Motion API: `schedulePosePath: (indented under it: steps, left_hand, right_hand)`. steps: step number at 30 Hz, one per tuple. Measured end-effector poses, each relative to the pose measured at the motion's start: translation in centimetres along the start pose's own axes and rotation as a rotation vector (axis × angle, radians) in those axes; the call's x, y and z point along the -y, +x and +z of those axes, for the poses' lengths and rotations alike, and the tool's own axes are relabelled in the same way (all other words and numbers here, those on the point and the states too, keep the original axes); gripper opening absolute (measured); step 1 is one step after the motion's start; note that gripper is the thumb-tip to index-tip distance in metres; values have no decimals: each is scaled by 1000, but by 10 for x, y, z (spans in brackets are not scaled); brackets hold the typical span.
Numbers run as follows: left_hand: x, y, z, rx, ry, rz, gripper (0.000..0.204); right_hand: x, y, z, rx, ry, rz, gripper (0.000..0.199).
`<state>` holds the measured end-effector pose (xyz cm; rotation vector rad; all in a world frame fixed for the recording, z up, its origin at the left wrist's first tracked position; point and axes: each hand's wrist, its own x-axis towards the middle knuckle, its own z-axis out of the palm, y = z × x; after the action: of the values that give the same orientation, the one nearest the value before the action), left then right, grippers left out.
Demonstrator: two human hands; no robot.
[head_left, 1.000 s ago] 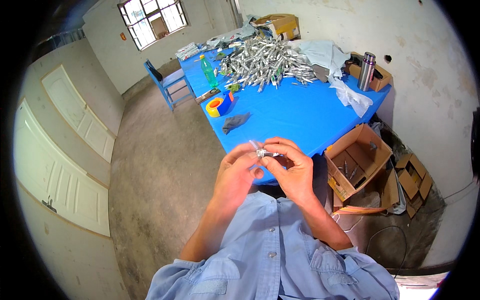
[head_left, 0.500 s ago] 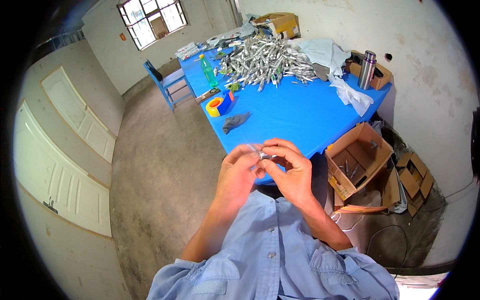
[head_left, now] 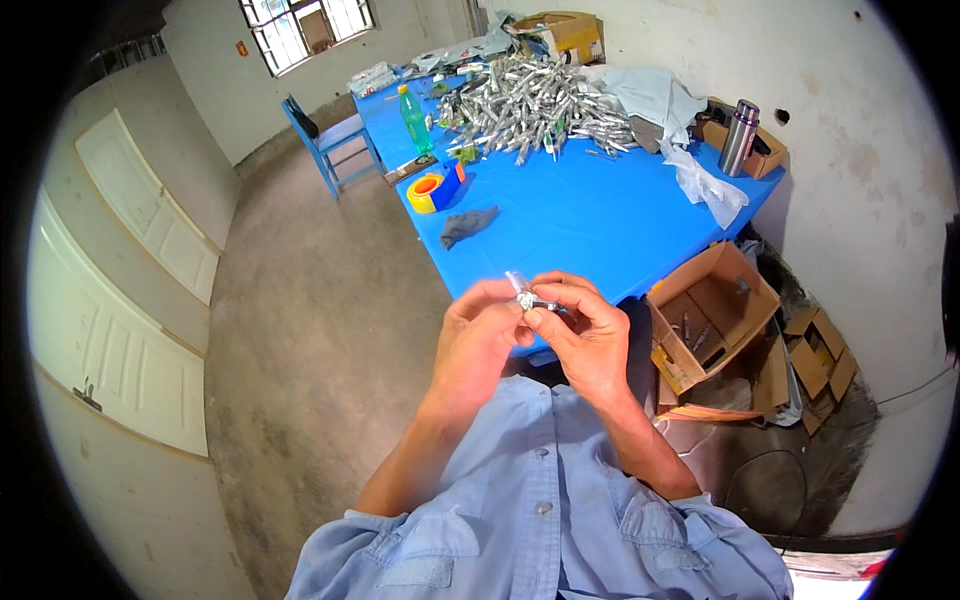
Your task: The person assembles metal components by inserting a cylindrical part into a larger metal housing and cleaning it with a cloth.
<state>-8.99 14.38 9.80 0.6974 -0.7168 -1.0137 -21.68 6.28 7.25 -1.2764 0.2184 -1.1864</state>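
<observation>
In front of my chest, over the table's near edge, both hands meet at a small silvery item in clear plastic [head_left: 526, 299]. My right hand [head_left: 590, 335] pinches it between thumb and fingers. On its other side my left hand [head_left: 472, 340] has its thumb and curled fingers closed at the plastic, slightly smeared by motion. A transparent end of the wrapping stands up between the fingertips. Most of the item is hidden, so its exact kind does not show. Farther off on the blue-covered table [head_left: 590, 215] lies a big heap of silvery, pen-like pieces [head_left: 540, 105].
Along the table's left side are a grey cloth [head_left: 468, 227], a tape roll [head_left: 425, 193] and a green bottle [head_left: 415, 122]. A steel flask [head_left: 738, 140] stands at the back right. An open cardboard box [head_left: 735, 300] holds a few pieces beside the table. A blue chair [head_left: 335, 145] stands left.
The item has turned in my fingers, and more of its silvery part and upright clear plastic shows. Both hands remain together at it. The view has shifted slightly.
</observation>
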Motion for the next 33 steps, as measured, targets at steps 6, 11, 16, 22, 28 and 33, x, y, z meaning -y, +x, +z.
schedulePosePath:
  steps: [6, 11, 16, 22, 28, 33]
  left_hand:
    - [1, -3, 0, -11, -33, -32, 21]
    - [-2, -3, 6, -16, -27, -81, 21]
    - [0, -3, 0, -26, -19, -82, 20]
    - [2, -3, -10, 18, -2, -73, 19]
    - [2, -6, -6, -37, -17, -118, 25]
    - [4, -8, -11, -46, 203, -97, 24]
  right_hand:
    - [3, -2, -1, 23, -13, -25, 25]
    - [1, 1, -10, 80, 190, 41, 24]
    - [-5, -2, -10, 99, 183, 33, 25]
    - [-7, -3, -8, 106, 125, -13, 26]
    - [-6, -5, -15, 81, 277, 184, 23]
    - [-6, -7, -16, 55, 296, 290, 22]
